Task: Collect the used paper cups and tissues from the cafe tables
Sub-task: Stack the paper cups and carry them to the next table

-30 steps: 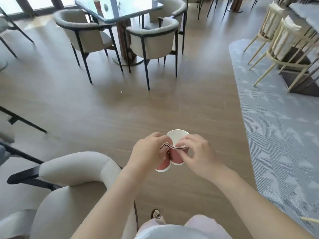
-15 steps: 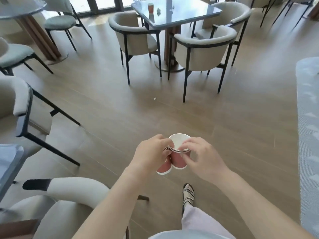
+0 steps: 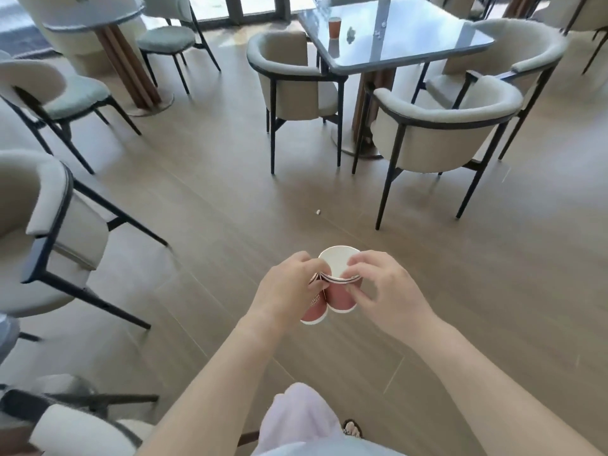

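I hold two red paper cups with white insides in front of me above the floor. My left hand [image 3: 289, 284] grips the left cup [image 3: 314, 311], mostly hidden behind its fingers. My right hand [image 3: 381, 287] pinches the rim of the right cup [image 3: 339, 278], whose open mouth faces up. The two cups touch side by side. Another red paper cup [image 3: 334, 28] stands on the glass table [image 3: 411, 44] ahead, with small crumpled tissue bits [image 3: 351, 33] next to it.
Beige armchairs [image 3: 441, 133] with dark legs ring the glass table. More chairs [image 3: 49, 205] stand at my left, and a round table [image 3: 98, 14] on a wooden pedestal is far left. A tiny white scrap [image 3: 317, 211] lies on the wooden floor.
The view has swung left and moved closer to the glass table; the rug at the right has left the frame. Both hands keep the same hold on the two cups.
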